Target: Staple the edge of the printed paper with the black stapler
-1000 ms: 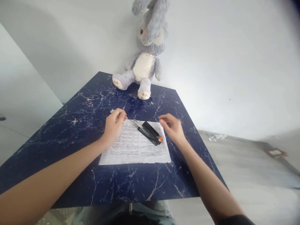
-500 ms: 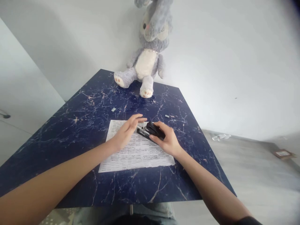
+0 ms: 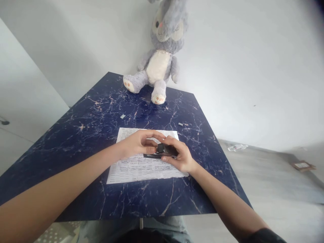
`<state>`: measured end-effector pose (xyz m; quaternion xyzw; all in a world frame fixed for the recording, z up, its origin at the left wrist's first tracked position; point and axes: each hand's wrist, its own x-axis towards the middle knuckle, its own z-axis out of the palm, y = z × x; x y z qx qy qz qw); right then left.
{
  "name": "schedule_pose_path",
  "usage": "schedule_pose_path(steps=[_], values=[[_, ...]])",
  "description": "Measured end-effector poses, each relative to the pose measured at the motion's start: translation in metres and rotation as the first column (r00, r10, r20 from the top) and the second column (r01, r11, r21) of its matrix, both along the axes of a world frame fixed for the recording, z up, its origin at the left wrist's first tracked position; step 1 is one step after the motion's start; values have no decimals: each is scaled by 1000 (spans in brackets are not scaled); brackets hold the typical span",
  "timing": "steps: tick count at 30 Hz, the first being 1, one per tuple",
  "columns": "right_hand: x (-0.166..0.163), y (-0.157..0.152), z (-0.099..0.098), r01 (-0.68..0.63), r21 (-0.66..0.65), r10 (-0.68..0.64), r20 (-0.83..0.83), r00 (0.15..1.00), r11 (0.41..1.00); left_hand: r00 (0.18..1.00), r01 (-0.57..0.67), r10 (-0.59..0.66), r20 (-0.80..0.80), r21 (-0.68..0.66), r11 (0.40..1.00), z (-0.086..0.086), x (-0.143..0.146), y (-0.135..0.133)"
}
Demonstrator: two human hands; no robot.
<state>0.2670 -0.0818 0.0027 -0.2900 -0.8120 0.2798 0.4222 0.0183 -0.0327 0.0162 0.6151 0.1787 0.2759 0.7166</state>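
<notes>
My right hand (image 3: 180, 156) is wrapped round a black stapler (image 3: 163, 150) over a sheet of printed paper (image 3: 146, 170). The stapler's upper arm looks raised from its base, which points to the left. My left hand (image 3: 143, 143) is curled at the stapler's front end, its thumb against the tip of the upper arm and its other fingers arched over the far side. The left fingertips come close to the right fingers. Part of the stapler's mechanism is hidden between the hands.
The paper lies on a dark blue marble-patterned table (image 3: 141, 199). Beyond it are a small pale piece (image 3: 123, 116) at left and another small piece (image 3: 180, 124) at right. A grey plush toy (image 3: 159, 67) sits at the back against the wall. A clear plastic item (image 3: 237, 147) lies on the floor.
My left hand, with fingers stretched out before, has curled round the stapler's front end. The stapler has turned and moved slightly nearer; its exposed inner metal part is now mostly covered.
</notes>
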Motion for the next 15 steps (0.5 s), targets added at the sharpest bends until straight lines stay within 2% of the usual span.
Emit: schedule_pose_path(steps=[2,3,5,6,8,9,10,12,15], values=[[-2,0,1,-1,-23,1,25,1000,1000,999,24,-24,-28,6,1000,3,-1,0],[-3,0,2,24,-46,-22,42,999,999,999,-15,16,-45,24,1000,3,-1,1],[-5,3,4,107,-91,-99,82,992,990,969,-227,238,-67,143,963,1,0,3],[-7,5,4,144,-110,-132,112,985,983,919,-365,389,-58,241,899,-1,0,4],[-13,8,4,185,-133,-157,198,968,974,779,-563,627,-6,436,703,-6,-2,8],[-16,8,4,193,-135,-155,250,956,972,721,-605,692,18,502,618,-8,-3,9],[-19,9,4,199,-131,-151,304,941,971,686,-623,727,32,541,564,-10,-4,11],[-22,8,6,211,-111,-152,391,908,971,658,-635,752,34,562,530,-13,-7,14],[-12,3,13,213,-112,-139,460,877,971,663,-622,748,29,577,529,-17,-9,15]])
